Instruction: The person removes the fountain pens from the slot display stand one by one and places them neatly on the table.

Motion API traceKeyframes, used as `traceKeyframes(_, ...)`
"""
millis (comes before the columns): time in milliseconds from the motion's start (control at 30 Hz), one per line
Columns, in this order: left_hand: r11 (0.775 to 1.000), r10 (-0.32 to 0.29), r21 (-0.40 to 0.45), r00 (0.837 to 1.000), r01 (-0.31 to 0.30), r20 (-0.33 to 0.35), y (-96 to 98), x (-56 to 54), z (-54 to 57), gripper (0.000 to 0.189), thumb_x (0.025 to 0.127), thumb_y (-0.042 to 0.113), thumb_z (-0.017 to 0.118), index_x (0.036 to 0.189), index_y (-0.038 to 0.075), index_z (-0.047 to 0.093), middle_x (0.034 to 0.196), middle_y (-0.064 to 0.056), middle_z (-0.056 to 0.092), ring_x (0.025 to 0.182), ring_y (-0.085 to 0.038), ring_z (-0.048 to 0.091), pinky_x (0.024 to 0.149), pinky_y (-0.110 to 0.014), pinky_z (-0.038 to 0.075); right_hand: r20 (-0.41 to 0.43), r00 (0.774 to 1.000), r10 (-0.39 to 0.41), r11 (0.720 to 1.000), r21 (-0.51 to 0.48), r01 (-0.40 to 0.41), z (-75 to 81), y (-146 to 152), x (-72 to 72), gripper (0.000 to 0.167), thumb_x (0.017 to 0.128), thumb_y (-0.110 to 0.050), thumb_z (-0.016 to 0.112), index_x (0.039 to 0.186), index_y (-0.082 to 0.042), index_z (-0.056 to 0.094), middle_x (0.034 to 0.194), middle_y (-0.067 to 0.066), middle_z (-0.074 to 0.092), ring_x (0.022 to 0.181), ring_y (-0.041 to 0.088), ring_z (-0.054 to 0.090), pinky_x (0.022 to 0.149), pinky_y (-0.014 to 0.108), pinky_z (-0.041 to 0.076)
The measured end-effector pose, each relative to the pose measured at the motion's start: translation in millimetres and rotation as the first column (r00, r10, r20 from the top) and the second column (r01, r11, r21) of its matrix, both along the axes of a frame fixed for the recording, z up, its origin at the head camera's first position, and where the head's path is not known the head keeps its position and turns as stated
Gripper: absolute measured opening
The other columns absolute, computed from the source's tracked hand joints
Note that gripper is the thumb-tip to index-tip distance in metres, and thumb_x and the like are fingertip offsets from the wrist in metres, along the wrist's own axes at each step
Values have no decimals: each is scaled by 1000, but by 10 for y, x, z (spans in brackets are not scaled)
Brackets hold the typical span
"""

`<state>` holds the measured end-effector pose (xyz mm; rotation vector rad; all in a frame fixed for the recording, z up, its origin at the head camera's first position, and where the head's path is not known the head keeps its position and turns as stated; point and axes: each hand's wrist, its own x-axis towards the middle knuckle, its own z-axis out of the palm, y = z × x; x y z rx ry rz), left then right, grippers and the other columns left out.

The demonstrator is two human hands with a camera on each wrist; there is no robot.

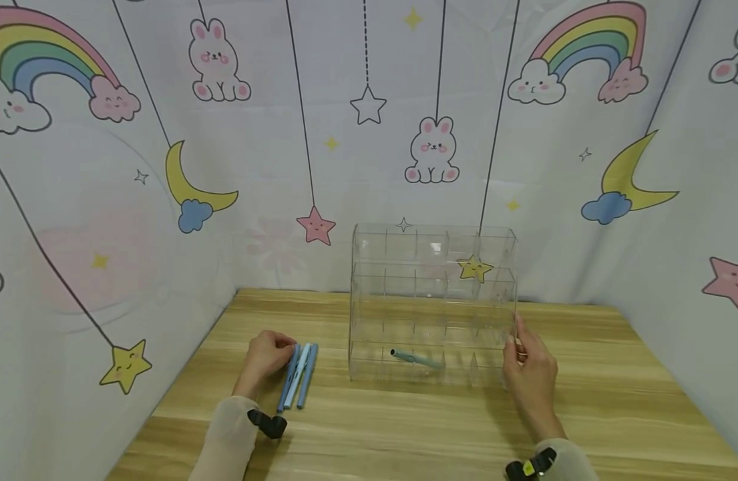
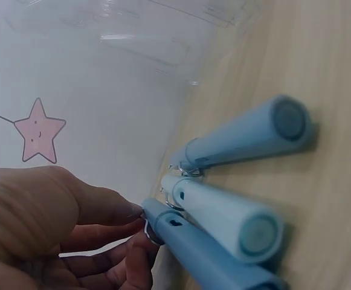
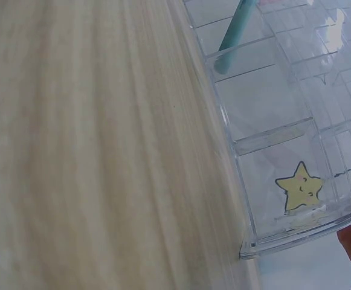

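My left hand [image 1: 269,354] is at the far end of a row of pens on the left of the table. Its thumb and fingers pinch the tip of the leftmost darker blue pen [image 2: 208,248], by the metal clip. Beside that lie a pale blue pen [image 2: 226,220] and another blue pen [image 2: 241,136]. On the right, my right hand [image 1: 531,371] grips the side wall of a clear tiered organizer [image 1: 369,327], thumb toward the front. One teal pen [image 1: 417,359] lies slanted in the organizer's lowest tier.
The organizer has several rows of small compartments and stands near the back of the wooden table [image 1: 417,427]. A white cloth [image 1: 272,147] printed with rabbits, stars and rainbows hangs behind and along both sides.
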<state>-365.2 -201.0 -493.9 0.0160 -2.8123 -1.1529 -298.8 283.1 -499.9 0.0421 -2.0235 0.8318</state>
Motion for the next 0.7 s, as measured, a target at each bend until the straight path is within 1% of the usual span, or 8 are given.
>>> traceKeyframes(100,1000,20,3,999,-20,-28,3,-20,-31,19,92,9,71,102,-3,82,96,-18,80,87,-27,71,74,-34,56,2,1000,-3,1000,4,3,0,0,0,51,94,6,70,144,-1,66,105,24,79,77,8,71,72,-6,40)
traceKeyframes(233,999,37,2,998,-37,-58,22,-30,-68,18,91,8,70,101,-2,82,96,-18,81,89,-29,72,77,-38,57,0,1000,-5,1000,11,5,-4,3,-2,51,94,6,70,144,-1,66,104,23,79,77,10,72,72,-6,41)
traceKeyframes(367,999,41,7,997,-40,-62,44,-32,-87,17,90,5,69,99,-1,82,95,-17,81,88,-28,73,77,-38,58,4,1000,-7,1000,0,7,-12,2,-6,50,94,6,70,143,0,67,105,23,79,77,2,68,72,-6,41)
traceKeyframes(467,999,41,7,997,-41,-61,54,-31,-91,17,90,6,70,99,0,82,95,-17,81,89,-29,73,76,-38,57,5,1000,-6,1000,-9,6,-16,3,-8,50,93,6,70,142,1,67,106,24,79,78,-5,63,72,-6,41)
traceKeyframes(600,999,38,-9,998,-39,-56,56,-18,-80,17,90,10,72,102,2,83,95,-17,82,88,-29,75,74,-37,58,-3,1000,-4,1000,-6,4,-20,9,-8,49,93,7,70,142,1,67,104,24,79,78,-8,61,71,-6,41)
traceKeyframes(700,999,29,-15,998,-30,-52,58,-12,-70,18,90,10,73,103,2,82,94,-18,82,84,-28,77,71,-36,59,-11,1000,-5,1000,1,5,-23,15,-10,49,93,7,69,141,2,67,102,24,78,79,-10,59,71,-5,41)
